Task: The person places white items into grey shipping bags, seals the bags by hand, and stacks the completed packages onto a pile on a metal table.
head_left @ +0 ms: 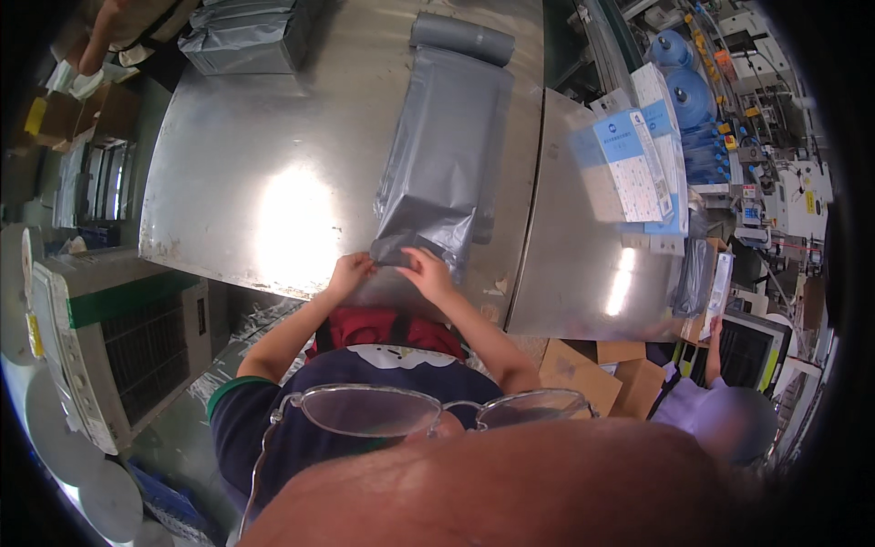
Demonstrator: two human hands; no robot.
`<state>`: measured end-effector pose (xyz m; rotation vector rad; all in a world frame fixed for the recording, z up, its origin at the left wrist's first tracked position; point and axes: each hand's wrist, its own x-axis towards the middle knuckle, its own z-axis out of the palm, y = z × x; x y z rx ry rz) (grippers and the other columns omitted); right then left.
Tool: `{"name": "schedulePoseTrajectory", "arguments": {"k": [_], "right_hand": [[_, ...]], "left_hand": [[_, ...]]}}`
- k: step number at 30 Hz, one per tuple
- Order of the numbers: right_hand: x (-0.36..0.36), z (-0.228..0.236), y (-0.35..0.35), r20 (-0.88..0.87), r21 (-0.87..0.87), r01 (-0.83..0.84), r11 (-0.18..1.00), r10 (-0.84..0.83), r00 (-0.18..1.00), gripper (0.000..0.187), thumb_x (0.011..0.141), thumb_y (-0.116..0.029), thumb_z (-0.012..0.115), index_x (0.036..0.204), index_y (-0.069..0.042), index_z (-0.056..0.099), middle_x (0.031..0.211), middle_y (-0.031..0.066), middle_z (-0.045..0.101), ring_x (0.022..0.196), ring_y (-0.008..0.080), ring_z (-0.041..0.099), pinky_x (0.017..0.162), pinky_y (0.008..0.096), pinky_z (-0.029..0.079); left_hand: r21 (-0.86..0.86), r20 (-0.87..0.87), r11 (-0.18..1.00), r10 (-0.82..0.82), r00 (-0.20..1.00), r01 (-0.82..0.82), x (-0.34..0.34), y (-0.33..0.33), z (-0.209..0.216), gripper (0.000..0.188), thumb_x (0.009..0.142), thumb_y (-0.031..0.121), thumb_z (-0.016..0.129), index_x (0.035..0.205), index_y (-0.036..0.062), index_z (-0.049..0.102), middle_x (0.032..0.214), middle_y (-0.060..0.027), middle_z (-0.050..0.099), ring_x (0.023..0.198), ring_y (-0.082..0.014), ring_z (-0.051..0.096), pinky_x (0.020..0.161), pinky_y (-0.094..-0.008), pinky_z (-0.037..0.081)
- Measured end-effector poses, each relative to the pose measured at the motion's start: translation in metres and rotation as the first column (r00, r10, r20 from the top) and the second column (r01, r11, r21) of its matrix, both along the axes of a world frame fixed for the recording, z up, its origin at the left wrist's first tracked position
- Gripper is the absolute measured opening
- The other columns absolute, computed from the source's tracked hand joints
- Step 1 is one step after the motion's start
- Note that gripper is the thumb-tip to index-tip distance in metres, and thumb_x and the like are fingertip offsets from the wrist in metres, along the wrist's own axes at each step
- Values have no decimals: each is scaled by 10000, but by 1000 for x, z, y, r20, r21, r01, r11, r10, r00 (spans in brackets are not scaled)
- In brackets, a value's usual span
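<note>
A long stack of grey plastic bags (447, 137) lies lengthwise on the metal table in front of me, with a rolled-up grey part (463, 39) at its far end. The near end is creased and folded, with a darker flap at the table's front edge. My left hand (354, 272) is closed, its fingertips pinching the left corner of that flap. On the right side of the same flap, my right hand (427, 272) grips the plastic between thumb and fingers. Both hands are close together.
Grey plastic covers a box (244, 46) at the table's far left. Blue-and-white cartons (629, 164) lie on the right-hand table (579, 283). A cooler-like machine (137, 337) stands left, an open cardboard box (602, 374) lower right. Co-workers are at upper left and lower right (702, 410).
</note>
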<state>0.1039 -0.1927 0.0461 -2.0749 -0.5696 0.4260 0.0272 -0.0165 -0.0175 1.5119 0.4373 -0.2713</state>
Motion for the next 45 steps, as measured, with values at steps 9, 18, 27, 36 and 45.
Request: {"name": "schedulePoseTrajectory", "arguments": {"k": [9, 18, 27, 36, 45], "right_hand": [[-55, -42, -124, -35, -400, -39, 916, 28, 999, 152, 748, -117, 523, 876, -38, 500, 679, 89, 516, 589, 205, 509, 531, 298, 398], [53, -13, -125, 397, -722, -270, 637, 701, 592, 455, 671, -133, 522, 1115, -105, 425, 688, 42, 517, 631, 182, 514, 537, 270, 384], [100, -14, -85, 217, 59, 404, 913, -407, 887, 157, 747, -142, 500, 654, -20, 531, 621, 118, 511, 612, 252, 515, 534, 330, 391], [127, 1, -36, 205, -604, 64, 794, 76, 976, 777, 567, -151, 523, 1224, 41, 155, 620, 177, 555, 578, 319, 549, 618, 410, 394], [359, 73, -197, 608, -283, 439, 853, -194, 770, 687, 495, -257, 695, 1090, -46, 424, 1005, 195, 491, 914, 298, 490, 760, 380, 398]], "left_hand": [[289, 68, 956, -81, 994, 58, -4, 11, -12, 109, 735, 87, 490, 764, -5, 540, 675, -107, 560, 597, -194, 533, 599, -275, 420], [992, 125, 126, -961, 245, -14, 80, 36, 34, 317, 663, 105, 487, 977, 71, 512, 1019, -76, 509, 1031, -225, 434, 931, -414, 265], [221, 145, 951, 188, 971, -217, 133, 22, 16, 337, 783, 206, 495, 531, -16, 477, 465, -60, 439, 432, -159, 417, 440, -301, 342], [207, 295, 959, 126, 947, -193, 155, 14, -18, 412, 792, 228, 421, 1158, 53, 350, 1078, -192, 436, 953, -297, 461, 806, -374, 378], [109, -103, 982, -144, 984, 155, 181, 64, 113, 1016, 539, 101, 723, 1265, 15, 17, 1097, -233, 395, 1008, -258, 425, 798, -336, 383]]}}
